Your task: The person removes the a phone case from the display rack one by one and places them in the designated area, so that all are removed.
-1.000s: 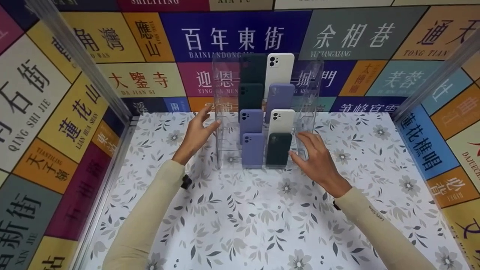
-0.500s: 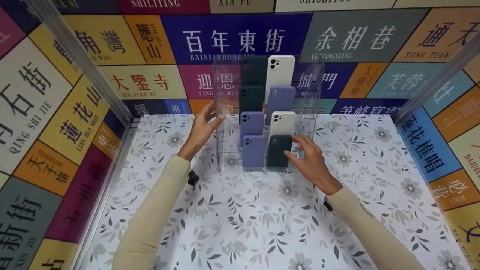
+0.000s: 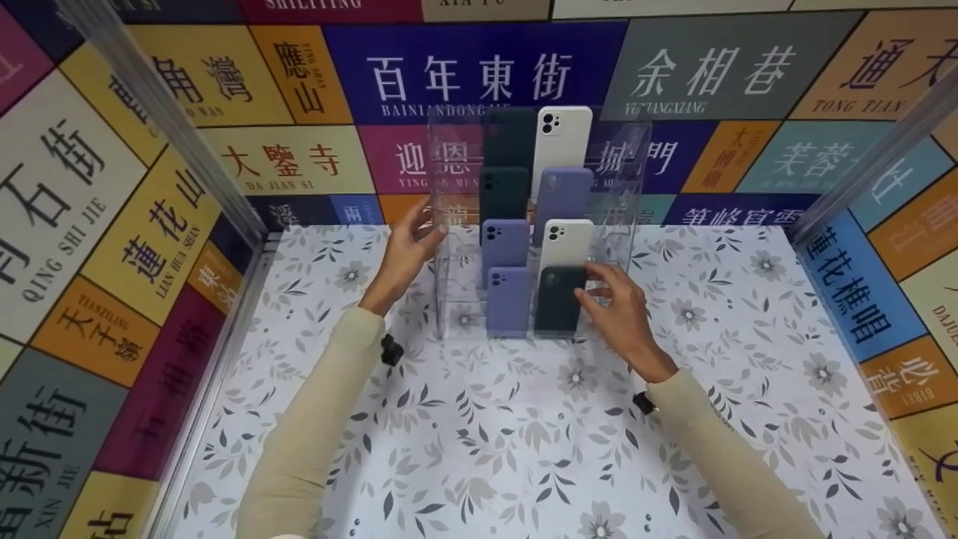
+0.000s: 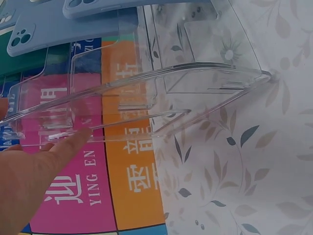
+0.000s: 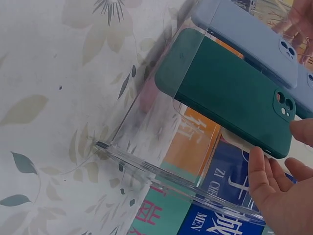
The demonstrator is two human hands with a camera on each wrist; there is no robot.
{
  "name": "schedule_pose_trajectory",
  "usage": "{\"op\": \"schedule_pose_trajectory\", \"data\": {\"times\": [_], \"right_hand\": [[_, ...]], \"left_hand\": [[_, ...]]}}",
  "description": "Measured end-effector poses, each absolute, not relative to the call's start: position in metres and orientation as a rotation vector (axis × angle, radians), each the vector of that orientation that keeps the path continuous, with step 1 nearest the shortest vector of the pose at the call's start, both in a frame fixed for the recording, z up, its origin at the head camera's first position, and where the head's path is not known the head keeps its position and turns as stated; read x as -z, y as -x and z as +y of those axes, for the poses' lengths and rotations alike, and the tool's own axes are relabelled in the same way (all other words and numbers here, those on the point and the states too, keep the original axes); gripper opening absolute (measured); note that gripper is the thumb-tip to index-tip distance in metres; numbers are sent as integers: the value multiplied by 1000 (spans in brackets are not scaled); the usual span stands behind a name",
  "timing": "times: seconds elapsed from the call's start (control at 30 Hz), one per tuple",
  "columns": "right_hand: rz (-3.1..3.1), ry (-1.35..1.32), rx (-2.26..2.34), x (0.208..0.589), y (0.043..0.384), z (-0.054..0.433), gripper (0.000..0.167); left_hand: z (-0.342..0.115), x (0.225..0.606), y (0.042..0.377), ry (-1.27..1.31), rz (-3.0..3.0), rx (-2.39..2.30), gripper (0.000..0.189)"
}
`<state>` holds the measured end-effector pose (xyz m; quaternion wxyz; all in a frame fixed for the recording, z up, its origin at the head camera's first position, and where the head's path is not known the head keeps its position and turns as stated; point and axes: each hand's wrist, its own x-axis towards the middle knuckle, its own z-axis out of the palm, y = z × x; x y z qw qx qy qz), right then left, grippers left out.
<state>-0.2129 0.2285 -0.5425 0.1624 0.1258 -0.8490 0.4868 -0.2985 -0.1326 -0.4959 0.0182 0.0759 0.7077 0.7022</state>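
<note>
A clear acrylic display stand (image 4: 181,68) holds several phone cases in two tiered columns. My left hand (image 3: 404,258) is at its left side, the thumb and fingers pinching the transparent side panel. At the bottom right of the stand leans a dark green phone case (image 5: 230,88), its lower end behind the clear front lip. My right hand (image 3: 621,311) holds this case at its upper right edge, thumb at the front near the camera cutout and fingers at the side edge. A white phone case (image 3: 566,241) stands right behind it, and a purple phone case (image 3: 507,303) beside it.
Higher tiers carry a purple case (image 3: 565,187), a white case (image 3: 563,142) and dark green cases (image 3: 503,191). The stand rests on a floral-patterned tabletop (image 3: 479,434), close to the back wall (image 3: 479,67) covered in coloured signs. Side panels with similar signs flank the table.
My right hand has moved left from beside the stand onto the dark green case's upper edge. My left hand has moved slightly right, onto the stand's side.
</note>
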Motion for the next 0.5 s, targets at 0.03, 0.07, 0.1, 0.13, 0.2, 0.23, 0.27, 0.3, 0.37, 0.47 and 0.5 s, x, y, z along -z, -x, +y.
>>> {"op": "schedule_pose_trajectory", "data": {"times": [0.03, 0.07, 0.1, 0.13, 0.2, 0.23, 0.27, 0.3, 0.37, 0.47, 0.5], "right_hand": [[-2423, -365, -1390, 543, 213, 229, 46], [-2423, -372, -1390, 543, 213, 230, 46], [-2423, -376, -1390, 544, 213, 231, 46], [-2422, -380, -1388, 544, 213, 232, 46], [-2419, -381, -1389, 544, 214, 232, 45], [-2416, -381, -1388, 544, 214, 232, 45], [-2413, -380, -1388, 545, 214, 232, 45], [-2413, -377, -1385, 545, 215, 232, 44], [-2414, -374, -1379, 546, 215, 232, 44], [-2422, -370, -1371, 548, 217, 230, 44], [-2424, -367, -1370, 548, 217, 230, 44]], "left_hand": [[-132, 497, 299, -231, 2196, -2185, 68], [-131, 497, 299, -227, 2195, -2190, 67], [-131, 497, 299, -223, 2198, -2193, 66], [-130, 497, 299, -219, 2200, -2197, 65], [-128, 498, 299, -212, 2210, -2202, 64], [-128, 497, 299, -211, 2215, -2205, 63], [-128, 497, 299, -209, 2217, -2206, 62], [-128, 498, 299, -206, 2220, -2206, 62], [-128, 498, 298, -207, 2221, -2204, 62], [-129, 498, 296, -203, 2223, -2188, 63], [-130, 498, 296, -205, 2227, -2180, 63]]}}
